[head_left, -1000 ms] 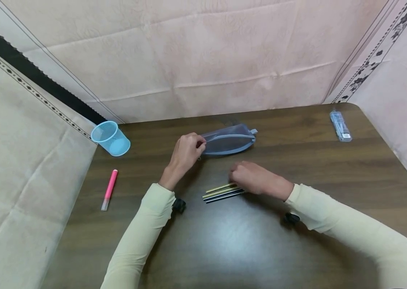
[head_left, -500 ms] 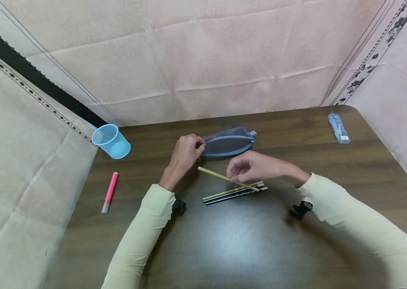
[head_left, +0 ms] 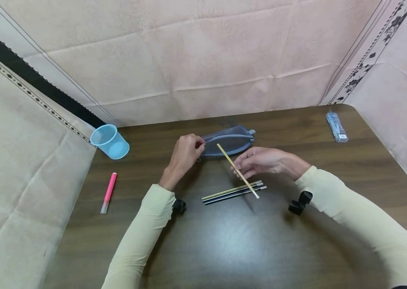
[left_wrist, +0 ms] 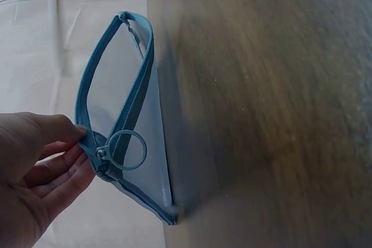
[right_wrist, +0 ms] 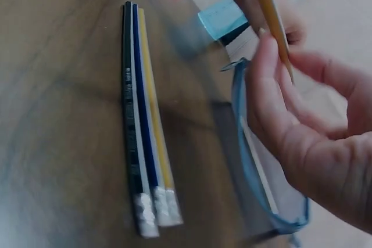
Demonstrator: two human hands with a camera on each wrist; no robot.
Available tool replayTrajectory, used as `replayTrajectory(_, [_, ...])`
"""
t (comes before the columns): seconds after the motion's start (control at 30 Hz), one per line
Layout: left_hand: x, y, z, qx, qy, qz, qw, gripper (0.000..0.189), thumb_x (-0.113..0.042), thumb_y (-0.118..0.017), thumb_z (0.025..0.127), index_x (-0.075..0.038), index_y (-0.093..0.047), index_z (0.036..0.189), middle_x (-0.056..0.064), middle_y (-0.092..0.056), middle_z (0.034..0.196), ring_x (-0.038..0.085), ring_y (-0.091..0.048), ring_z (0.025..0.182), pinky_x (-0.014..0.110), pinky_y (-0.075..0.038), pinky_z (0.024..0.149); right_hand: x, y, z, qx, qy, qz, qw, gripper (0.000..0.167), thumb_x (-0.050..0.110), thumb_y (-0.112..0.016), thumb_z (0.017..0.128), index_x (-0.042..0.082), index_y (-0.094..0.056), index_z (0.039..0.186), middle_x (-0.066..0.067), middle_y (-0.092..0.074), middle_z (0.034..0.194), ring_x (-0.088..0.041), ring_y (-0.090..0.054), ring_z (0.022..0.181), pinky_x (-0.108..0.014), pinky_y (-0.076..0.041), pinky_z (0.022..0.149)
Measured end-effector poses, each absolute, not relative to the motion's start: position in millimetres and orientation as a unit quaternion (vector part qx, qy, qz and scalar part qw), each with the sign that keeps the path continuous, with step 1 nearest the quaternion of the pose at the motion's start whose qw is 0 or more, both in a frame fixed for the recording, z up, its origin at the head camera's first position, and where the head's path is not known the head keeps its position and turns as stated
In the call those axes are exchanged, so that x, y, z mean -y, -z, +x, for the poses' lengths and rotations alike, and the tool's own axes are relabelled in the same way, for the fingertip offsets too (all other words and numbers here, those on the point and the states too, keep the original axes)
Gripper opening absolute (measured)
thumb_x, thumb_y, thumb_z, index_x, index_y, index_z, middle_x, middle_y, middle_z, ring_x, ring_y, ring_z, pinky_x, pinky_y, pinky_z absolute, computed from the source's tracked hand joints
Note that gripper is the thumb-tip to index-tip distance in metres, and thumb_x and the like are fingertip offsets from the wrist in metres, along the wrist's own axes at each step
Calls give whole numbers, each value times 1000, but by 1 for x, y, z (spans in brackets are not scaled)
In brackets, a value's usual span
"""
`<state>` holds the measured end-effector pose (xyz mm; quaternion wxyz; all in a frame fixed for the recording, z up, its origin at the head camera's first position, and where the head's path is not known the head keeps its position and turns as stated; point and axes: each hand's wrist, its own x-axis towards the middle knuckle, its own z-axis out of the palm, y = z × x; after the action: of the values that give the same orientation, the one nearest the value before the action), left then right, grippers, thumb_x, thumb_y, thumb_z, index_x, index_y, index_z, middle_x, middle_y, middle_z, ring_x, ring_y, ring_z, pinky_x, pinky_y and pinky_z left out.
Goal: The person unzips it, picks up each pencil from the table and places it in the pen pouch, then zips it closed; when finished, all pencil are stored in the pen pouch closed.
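the bench (head_left: 232, 245) carries everything. on its far side lies the pouch (head_left: 239, 142), its mouth parted in the left wrist view. the cup (head_left: 111, 145) stands at the far left. the left hand (head_left: 184, 151) pinches the pouch at its zip end, thumb against fingertips; a light, steady hold there should serve best, since tugging could close the mouth. the right hand (head_left: 261, 161) pinches a yellow pencil (head_left: 245, 180) between thumb and fingers, off the bench, plain end toward the pouch. a grip nearer the eraser end would probably aim better, and turning the pencil along the pouch's length looks wiser than holding it crosswise, where it could snag the rim. three pencils (right_wrist: 140, 85) lie side by side on the near side. the packet (head_left: 337, 127) lies by the far right corner, the marker (head_left: 108, 192) nearer than the cup. the zip ring (left_wrist: 145, 150), smallest, is best kept out of the mouth.
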<state>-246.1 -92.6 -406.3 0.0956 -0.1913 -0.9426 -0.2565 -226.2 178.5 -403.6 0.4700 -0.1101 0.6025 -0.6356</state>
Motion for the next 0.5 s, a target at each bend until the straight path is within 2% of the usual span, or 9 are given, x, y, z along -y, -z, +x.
replayTrajectory(0.13, [92, 407, -245, 943, 256, -191, 93, 15, -13, -69, 95, -3, -78, 103, 13, -74, 100, 19, -65, 77, 29, -60, 72, -170, 417, -237, -521, 737, 14, 430, 22, -1, -48, 103, -5, -67, 115, -15, -74, 106, -22, -73, 99, -34, -59, 92])
replayTrajectory(0.23, [91, 408, -243, 944, 256, -185, 92, 14, -12, -70, 94, -4, -79, 102, 12, -74, 99, 19, -65, 77, 29, -60, 72, -160, 422, -246, -450, 802, 102, 380, 21, -2, -49, 103, -4, -69, 104, -16, -75, 101, -23, -75, 93, -31, -60, 88])
replayTrajectory(0.33, [89, 408, -243, 945, 257, -182, 92, 14, -12, -72, 93, -4, -79, 101, 12, -74, 97, 20, -64, 76, 29, -60, 72, -150, 426, -254, -408, 837, 158, 330, 20, -5, -50, 101, -3, -70, 96, -18, -76, 99, -23, -75, 89, -30, -60, 89])
replayTrajectory(0.4, [87, 407, -244, 945, 258, -181, 90, 14, -12, -72, 93, -3, -78, 101, 12, -73, 96, 20, -64, 76, 29, -60, 71, -143, 429, -260, -394, 849, 175, 305, 17, -7, -52, 100, -3, -68, 100, -18, -76, 97, -23, -76, 89, -31, -57, 95])
replayTrajectory(0.5, [85, 405, -244, 946, 255, -179, 91, 15, -13, -72, 93, -3, -79, 102, 12, -73, 95, 20, -64, 75, 30, -60, 71, -131, 431, -267, -403, 853, 196, 265, 23, -8, -55, 97, -3, -65, 118, -18, -76, 104, -24, -75, 98, -32, -54, 99])
